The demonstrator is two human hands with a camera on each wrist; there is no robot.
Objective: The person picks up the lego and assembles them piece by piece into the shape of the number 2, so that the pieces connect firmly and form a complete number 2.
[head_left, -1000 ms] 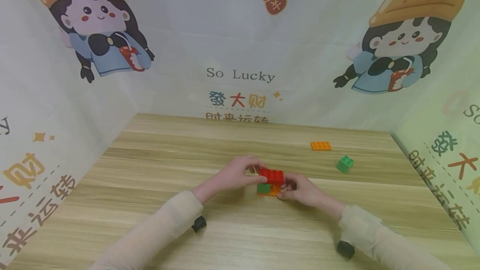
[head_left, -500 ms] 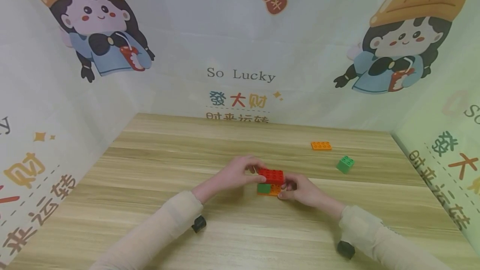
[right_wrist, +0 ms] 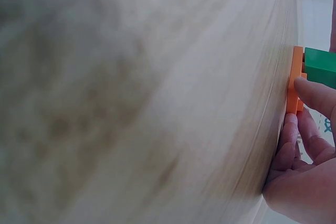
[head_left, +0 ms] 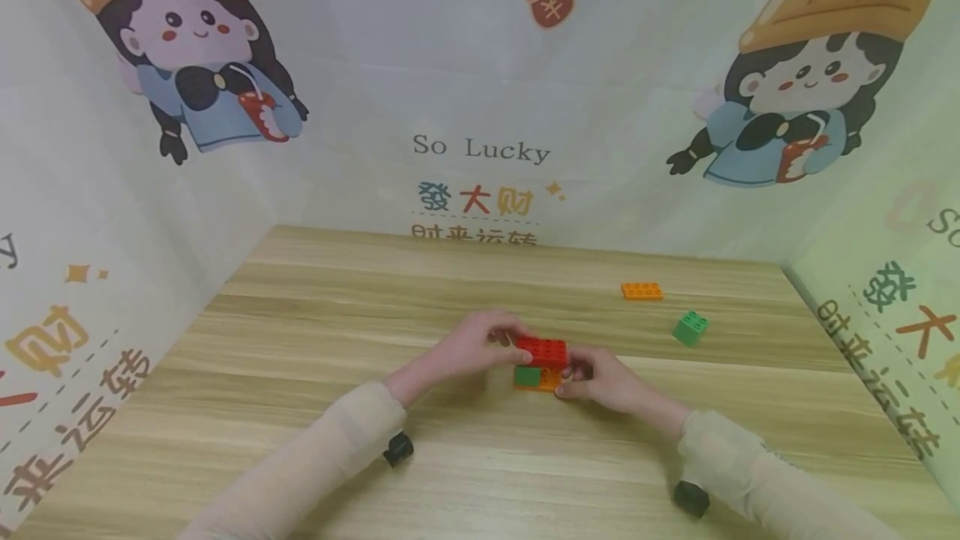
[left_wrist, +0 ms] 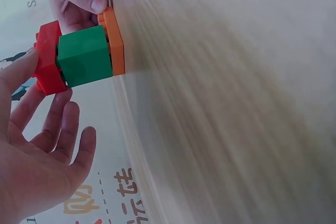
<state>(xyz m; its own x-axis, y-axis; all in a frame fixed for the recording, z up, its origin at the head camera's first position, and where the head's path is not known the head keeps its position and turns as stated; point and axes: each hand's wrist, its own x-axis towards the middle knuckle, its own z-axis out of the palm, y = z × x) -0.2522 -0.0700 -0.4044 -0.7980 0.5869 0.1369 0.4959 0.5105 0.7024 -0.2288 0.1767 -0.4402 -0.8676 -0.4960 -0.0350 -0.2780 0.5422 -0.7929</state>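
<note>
In the head view a small stack of toy building bricks stands on the wooden table. At the bottom is an orange plate (head_left: 537,388), with a green brick (head_left: 527,377) on its left part. A studded red brick (head_left: 549,351) sits over the green one and reaches out to the right above bare orange studs. My left hand (head_left: 483,347) pinches the red brick at its left end between thumb and fingertips, the other fingers spread in the left wrist view. My right hand (head_left: 611,382) holds the orange plate's right end, thumb (right_wrist: 310,90) on top and fingers curled beside it.
Farther back on the table (head_left: 330,298) lie another orange plate (head_left: 642,292) and a loose green brick (head_left: 690,328), right of the stack. Black wrist devices hang below the left sleeve (head_left: 345,432) and right sleeve (head_left: 723,450). A printed cloth (head_left: 360,90) encloses the back and sides.
</note>
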